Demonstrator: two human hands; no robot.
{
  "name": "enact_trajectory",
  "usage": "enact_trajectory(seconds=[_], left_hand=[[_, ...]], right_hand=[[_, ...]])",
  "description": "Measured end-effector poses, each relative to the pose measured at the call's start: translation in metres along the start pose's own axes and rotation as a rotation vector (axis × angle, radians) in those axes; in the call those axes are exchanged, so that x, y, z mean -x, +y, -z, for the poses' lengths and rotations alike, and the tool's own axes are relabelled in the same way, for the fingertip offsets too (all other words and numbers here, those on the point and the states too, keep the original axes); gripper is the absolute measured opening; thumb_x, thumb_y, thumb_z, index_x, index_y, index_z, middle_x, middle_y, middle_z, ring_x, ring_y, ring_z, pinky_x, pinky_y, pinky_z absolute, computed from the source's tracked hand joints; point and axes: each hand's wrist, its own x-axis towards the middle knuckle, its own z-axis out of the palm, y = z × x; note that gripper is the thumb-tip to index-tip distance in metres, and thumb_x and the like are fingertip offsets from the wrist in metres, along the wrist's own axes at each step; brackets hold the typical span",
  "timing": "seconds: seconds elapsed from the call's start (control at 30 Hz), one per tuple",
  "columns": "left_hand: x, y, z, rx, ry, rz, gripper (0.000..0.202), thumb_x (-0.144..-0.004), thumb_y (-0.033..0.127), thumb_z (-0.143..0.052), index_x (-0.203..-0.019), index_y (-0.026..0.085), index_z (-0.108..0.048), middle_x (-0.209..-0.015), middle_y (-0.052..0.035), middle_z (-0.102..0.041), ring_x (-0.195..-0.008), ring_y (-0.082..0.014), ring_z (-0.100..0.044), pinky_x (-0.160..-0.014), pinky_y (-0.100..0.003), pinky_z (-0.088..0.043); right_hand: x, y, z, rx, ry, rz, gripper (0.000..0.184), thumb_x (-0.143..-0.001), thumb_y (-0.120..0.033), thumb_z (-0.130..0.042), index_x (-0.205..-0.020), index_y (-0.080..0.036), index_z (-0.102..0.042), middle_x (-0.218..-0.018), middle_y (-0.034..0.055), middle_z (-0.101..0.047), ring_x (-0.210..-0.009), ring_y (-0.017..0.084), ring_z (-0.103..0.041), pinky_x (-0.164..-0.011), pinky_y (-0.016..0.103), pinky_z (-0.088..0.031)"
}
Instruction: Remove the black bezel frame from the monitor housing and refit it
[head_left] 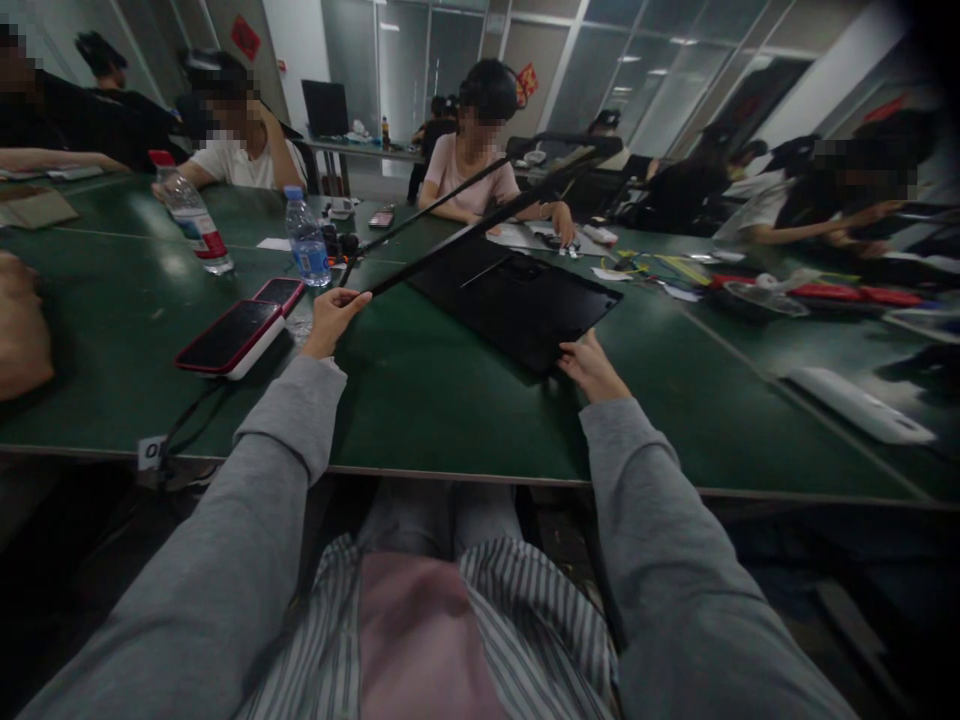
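My left hand (335, 318) is closed on the near corner of a thin black frame (450, 237), which is tilted up over the table and looks like a screen bezel. Its two long bars run away to the upper right. At the near right corner of a flat black panel (517, 305), my right hand (592, 367) grips the edge, thumb on top. The panel has a recessed patch near its far edge and lies below the frame. Whether it rests fully on the table I cannot tell.
On the green table (450, 420) stand a red-capped bottle (193, 220) and a blue-capped bottle (306, 240). A red-rimmed phone-like device (232, 335) lies left, a white bar (859, 405) right. Wires and red packets (825, 292) lie far right. Several people sit around.
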Motion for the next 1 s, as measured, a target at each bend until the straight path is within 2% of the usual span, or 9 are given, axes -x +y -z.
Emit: enact_trajectory(seconds=[0.1, 0.17, 0.27, 0.37, 0.43, 0.5, 0.6, 0.77, 1.0], left_hand=[[0.003, 0.006, 0.001, -0.098, 0.014, -0.016, 0.038, -0.074, 0.048, -0.089, -0.089, 0.019, -0.071, -0.090, -0.0069, -0.075, -0.094, -0.0223, -0.069, -0.083, -0.032, -0.054], [0.004, 0.011, 0.003, -0.171, 0.008, -0.034, 0.035, -0.074, 0.047, -0.088, -0.090, 0.019, -0.072, -0.094, -0.0078, -0.076, -0.099, -0.0239, -0.070, -0.086, -0.033, -0.054], [0.007, 0.014, 0.006, -0.263, -0.007, -0.071, 0.033, -0.075, 0.045, -0.089, -0.091, 0.021, -0.074, -0.099, -0.0084, -0.076, -0.105, -0.0263, -0.069, -0.091, -0.036, -0.053], [0.009, 0.014, 0.007, -0.347, -0.027, -0.106, 0.031, -0.075, 0.044, -0.091, -0.089, 0.022, -0.074, -0.101, -0.0085, -0.077, -0.110, -0.0284, -0.069, -0.095, -0.038, -0.051], [0.010, 0.011, 0.007, -0.398, -0.050, -0.139, 0.030, -0.074, 0.044, -0.092, -0.087, 0.023, -0.074, -0.103, -0.0085, -0.077, -0.112, -0.0294, -0.068, -0.098, -0.039, -0.049], [0.012, 0.009, 0.005, -0.438, -0.087, -0.173, 0.030, -0.073, 0.043, -0.094, -0.086, 0.023, -0.074, -0.104, -0.0088, -0.077, -0.114, -0.0303, -0.068, -0.102, -0.042, -0.046], [0.012, 0.007, 0.003, -0.466, -0.137, -0.192, 0.031, -0.072, 0.041, -0.095, -0.085, 0.023, -0.074, -0.105, -0.0096, -0.078, -0.118, -0.0317, -0.067, -0.106, -0.045, -0.041], [0.010, 0.004, 0.008, -0.509, -0.149, -0.171, 0.033, -0.070, 0.045, -0.095, -0.083, 0.024, -0.073, -0.099, -0.0091, -0.077, -0.116, -0.0327, -0.067, -0.103, -0.044, -0.043], [0.004, -0.014, 0.015, -0.655, -0.265, -0.178, 0.039, -0.068, 0.058, -0.093, -0.082, 0.026, -0.075, -0.095, -0.0088, -0.077, -0.109, -0.0345, -0.069, -0.107, -0.051, -0.039]], right_hand=[[-0.013, -0.002, -0.003, 0.098, -0.172, 0.004, 0.086, -0.067, -0.013, -0.070, -0.146, -0.045, -0.057, -0.101, -0.0021, -0.072, -0.065, 0.014, -0.062, -0.059, 0.027, -0.058], [-0.026, -0.001, 0.000, 0.171, -0.163, 0.007, 0.074, -0.067, -0.013, -0.070, -0.138, -0.035, -0.065, -0.094, 0.0004, -0.072, -0.067, 0.016, -0.063, -0.062, 0.030, -0.059], [-0.043, 0.003, 0.004, 0.254, 0.075, 0.100, 0.056, -0.073, -0.015, -0.068, -0.129, -0.022, -0.070, -0.084, 0.0027, -0.069, -0.070, 0.018, -0.063, -0.071, 0.034, -0.060], [-0.050, 0.004, 0.009, 0.169, 0.252, 0.237, 0.038, -0.087, -0.026, -0.063, -0.125, -0.022, -0.069, -0.085, 0.0031, -0.069, -0.077, 0.018, -0.066, -0.081, 0.038, -0.062], [-0.046, -0.002, 0.014, 0.053, 0.182, 0.272, 0.031, -0.098, -0.041, -0.056, -0.120, -0.023, -0.068, -0.088, 0.0056, -0.071, -0.083, 0.020, -0.070, -0.084, 0.040, -0.062], [-0.038, -0.011, 0.019, -0.046, 0.020, 0.274, 0.043, -0.103, -0.058, -0.049, -0.114, -0.021, -0.068, -0.093, 0.0101, -0.073, -0.089, 0.023, -0.072, -0.085, 0.041, -0.063], [-0.026, -0.022, 0.022, -0.062, -0.132, 0.299, 0.057, -0.098, -0.075, -0.052, -0.107, -0.021, -0.069, -0.092, 0.0121, -0.074, -0.090, 0.026, -0.072, -0.082, 0.043, -0.064], [-0.030, -0.012, 0.012, 0.093, -0.071, 0.364, 0.041, -0.077, -0.050, -0.085, -0.104, -0.024, -0.069, -0.081, 0.0013, -0.066, -0.080, 0.021, -0.068, -0.076, 0.036, -0.064], [-0.048, 0.013, 0.010, 0.346, -0.039, 0.549, 0.052, -0.076, -0.039, -0.073, -0.125, -0.022, -0.070, -0.107, 0.0061, -0.074, -0.103, 0.025, -0.069, -0.101, 0.047, -0.058]])
